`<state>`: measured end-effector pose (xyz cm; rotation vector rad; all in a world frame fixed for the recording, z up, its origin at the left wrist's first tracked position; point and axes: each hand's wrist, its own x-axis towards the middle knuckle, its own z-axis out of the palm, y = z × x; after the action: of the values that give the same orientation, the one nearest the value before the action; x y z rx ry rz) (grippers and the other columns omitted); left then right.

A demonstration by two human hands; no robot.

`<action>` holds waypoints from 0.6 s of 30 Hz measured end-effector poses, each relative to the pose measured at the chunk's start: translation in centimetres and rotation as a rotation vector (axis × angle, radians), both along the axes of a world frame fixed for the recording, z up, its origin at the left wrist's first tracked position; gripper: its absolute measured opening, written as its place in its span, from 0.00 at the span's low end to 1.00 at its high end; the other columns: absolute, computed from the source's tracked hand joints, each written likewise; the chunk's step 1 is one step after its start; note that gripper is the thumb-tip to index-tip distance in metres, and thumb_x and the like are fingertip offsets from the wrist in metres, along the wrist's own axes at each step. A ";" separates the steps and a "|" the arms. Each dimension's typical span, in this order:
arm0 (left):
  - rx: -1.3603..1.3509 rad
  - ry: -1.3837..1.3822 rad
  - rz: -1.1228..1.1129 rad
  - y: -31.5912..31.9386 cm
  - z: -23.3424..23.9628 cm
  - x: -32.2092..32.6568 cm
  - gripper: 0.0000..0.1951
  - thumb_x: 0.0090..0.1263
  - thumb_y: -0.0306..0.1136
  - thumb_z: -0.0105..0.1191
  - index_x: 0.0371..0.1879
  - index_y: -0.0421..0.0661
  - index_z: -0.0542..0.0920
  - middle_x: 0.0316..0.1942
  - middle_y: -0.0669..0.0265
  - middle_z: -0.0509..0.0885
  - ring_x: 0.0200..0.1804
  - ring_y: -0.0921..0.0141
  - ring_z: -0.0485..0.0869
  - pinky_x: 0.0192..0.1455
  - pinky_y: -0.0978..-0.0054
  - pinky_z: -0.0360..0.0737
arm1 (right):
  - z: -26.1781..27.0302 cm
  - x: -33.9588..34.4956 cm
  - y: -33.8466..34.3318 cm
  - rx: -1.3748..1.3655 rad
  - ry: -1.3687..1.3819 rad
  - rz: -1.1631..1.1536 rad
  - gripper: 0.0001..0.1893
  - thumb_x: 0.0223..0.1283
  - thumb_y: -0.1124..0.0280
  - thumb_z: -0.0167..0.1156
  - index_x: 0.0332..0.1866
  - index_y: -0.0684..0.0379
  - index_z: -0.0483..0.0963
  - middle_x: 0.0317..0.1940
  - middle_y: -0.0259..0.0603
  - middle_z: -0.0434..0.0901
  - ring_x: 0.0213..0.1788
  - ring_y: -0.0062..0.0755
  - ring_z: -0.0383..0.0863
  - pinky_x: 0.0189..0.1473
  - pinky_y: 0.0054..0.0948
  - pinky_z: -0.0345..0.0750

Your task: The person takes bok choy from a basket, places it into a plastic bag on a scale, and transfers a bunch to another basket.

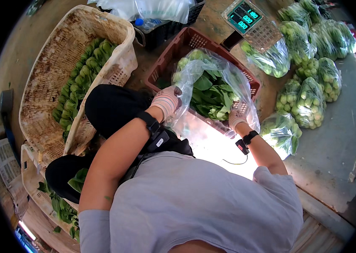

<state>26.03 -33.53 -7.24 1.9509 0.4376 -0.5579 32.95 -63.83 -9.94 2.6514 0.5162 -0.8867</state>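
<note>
A clear plastic bag (187, 76) lies with its mouth spread toward me in a red-brown plastic crate (156, 67). Inside the bag are leafy green vegetables (209, 95), probably bok choy, with pale stems showing at the far end and the near right. My left hand (167, 99), in a striped knit glove, grips the bag's left edge. At the near right of the bag's mouth, my gloved right hand (237, 118) touches the greens and the plastic; its fingertips are partly hidden. Black devices are strapped to both wrists.
Left of me, a stained white basket (43, 79) holds rows of bok choy (80, 79). A digital scale display (244, 17) stands behind the crate. Several filled bags of greens (309, 102) sit at right. Behind, a black crate (156, 34) carries plastic bags and a bottle.
</note>
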 end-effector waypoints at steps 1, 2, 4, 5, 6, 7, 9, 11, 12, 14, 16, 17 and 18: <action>-0.160 0.019 0.115 0.1 0.3 0.1 0.15 0.53 0.22 0.52 0.42 0.44 0.79 0.30 0.62 0.82 0.31 0.65 0.81 0.32 0.70 0.77 | 0.7 0.2 0.8 -0.072 0.065 0.018 0.16 0.60 0.73 0.47 0.52 0.60 0.74 0.52 0.50 0.76 0.53 0.46 0.77 0.54 0.38 0.75; -0.281 -0.009 0.203 0.0 0.6 0.1 0.09 0.52 0.20 0.47 0.31 0.42 0.79 0.22 0.68 0.79 0.23 0.73 0.76 0.24 0.76 0.72 | -1.0 0.5 0.7 -0.093 0.072 -0.047 0.17 0.59 0.70 0.51 0.54 0.59 0.73 0.51 0.48 0.77 0.52 0.45 0.78 0.51 0.37 0.76; -0.484 0.013 0.354 0.6 1.2 0.2 0.06 0.56 0.23 0.50 0.32 0.42 0.78 0.21 0.66 0.78 0.24 0.71 0.77 0.26 0.73 0.73 | -4.2 0.8 1.2 -0.123 0.113 0.074 0.13 0.57 0.69 0.53 0.46 0.58 0.78 0.48 0.49 0.79 0.50 0.43 0.79 0.49 0.37 0.77; -0.585 0.023 0.430 1.0 1.6 0.2 0.05 0.58 0.24 0.52 0.32 0.42 0.78 0.20 0.64 0.77 0.25 0.70 0.77 0.27 0.71 0.74 | -5.7 0.8 1.5 -0.136 0.134 0.136 0.12 0.55 0.68 0.54 0.42 0.58 0.80 0.47 0.49 0.79 0.49 0.42 0.80 0.48 0.37 0.77; -0.673 -0.008 0.520 0.8 2.9 0.2 0.02 0.59 0.24 0.52 0.29 0.42 0.76 0.19 0.66 0.74 0.23 0.72 0.74 0.24 0.73 0.71 | -7.1 1.0 1.8 -0.142 0.137 0.179 0.12 0.56 0.68 0.54 0.42 0.59 0.79 0.46 0.50 0.79 0.48 0.43 0.80 0.48 0.37 0.77; -0.671 -0.047 0.528 0.7 2.7 0.4 0.02 0.58 0.24 0.52 0.29 0.41 0.76 0.20 0.66 0.75 0.23 0.72 0.74 0.24 0.74 0.71 | -7.8 0.8 1.9 -0.128 0.136 0.204 0.12 0.56 0.68 0.53 0.43 0.59 0.78 0.45 0.51 0.79 0.47 0.44 0.80 0.47 0.37 0.77; -0.669 -0.119 0.548 0.7 1.7 0.3 0.03 0.58 0.24 0.52 0.30 0.40 0.76 0.22 0.67 0.75 0.23 0.73 0.73 0.24 0.74 0.71 | -8.6 1.4 0.9 -0.079 0.126 0.183 0.13 0.57 0.68 0.52 0.44 0.61 0.76 0.43 0.52 0.79 0.45 0.45 0.80 0.46 0.38 0.77; -0.723 -0.162 0.540 1.0 2.4 0.2 0.05 0.61 0.29 0.52 0.33 0.41 0.76 0.23 0.68 0.75 0.23 0.75 0.73 0.24 0.76 0.71 | -8.0 2.5 -0.5 0.000 0.117 0.165 0.13 0.57 0.68 0.51 0.45 0.62 0.75 0.41 0.54 0.79 0.43 0.47 0.81 0.44 0.39 0.77; -0.745 -0.193 0.536 1.4 2.9 0.5 0.07 0.62 0.31 0.53 0.34 0.42 0.76 0.24 0.69 0.76 0.24 0.76 0.73 0.25 0.77 0.71 | -7.5 3.1 -1.5 0.051 0.107 0.160 0.14 0.58 0.68 0.50 0.46 0.62 0.74 0.40 0.55 0.79 0.42 0.48 0.81 0.44 0.40 0.77; -0.850 -0.201 0.509 3.6 5.8 0.3 0.09 0.63 0.35 0.54 0.34 0.42 0.77 0.25 0.69 0.76 0.26 0.77 0.73 0.28 0.78 0.72 | -5.5 4.9 -3.3 0.171 0.135 0.129 0.14 0.58 0.68 0.49 0.47 0.63 0.72 0.38 0.57 0.79 0.39 0.49 0.81 0.42 0.41 0.77; -0.887 -0.386 0.398 7.7 8.7 0.1 0.09 0.67 0.35 0.51 0.33 0.41 0.77 0.26 0.70 0.76 0.27 0.78 0.73 0.34 0.79 0.73 | 2.2 5.3 2.8 0.145 0.276 -0.074 0.15 0.63 0.65 0.50 0.49 0.62 0.72 0.35 0.47 0.79 0.40 0.35 0.80 0.42 0.28 0.77; -0.715 -0.580 0.245 9.6 12.1 -0.1 0.09 0.69 0.34 0.47 0.32 0.41 0.77 0.27 0.70 0.76 0.29 0.78 0.75 0.36 0.80 0.74 | 2.1 6.7 0.5 0.275 0.211 0.072 0.15 0.64 0.65 0.50 0.49 0.62 0.71 0.34 0.44 0.78 0.41 0.30 0.79 0.42 0.25 0.76; -0.604 -0.729 0.225 12.2 13.3 -0.7 0.10 0.70 0.35 0.46 0.36 0.42 0.77 0.29 0.69 0.77 0.31 0.76 0.76 0.39 0.78 0.75 | 4.9 6.1 2.5 0.523 0.168 -0.085 0.14 0.63 0.67 0.51 0.50 0.62 0.71 0.35 0.42 0.78 0.42 0.28 0.78 0.43 0.24 0.75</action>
<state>25.30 -21.33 6.02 1.3645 0.0067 0.1756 39.02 -61.37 -5.06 3.0972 0.7721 -1.1361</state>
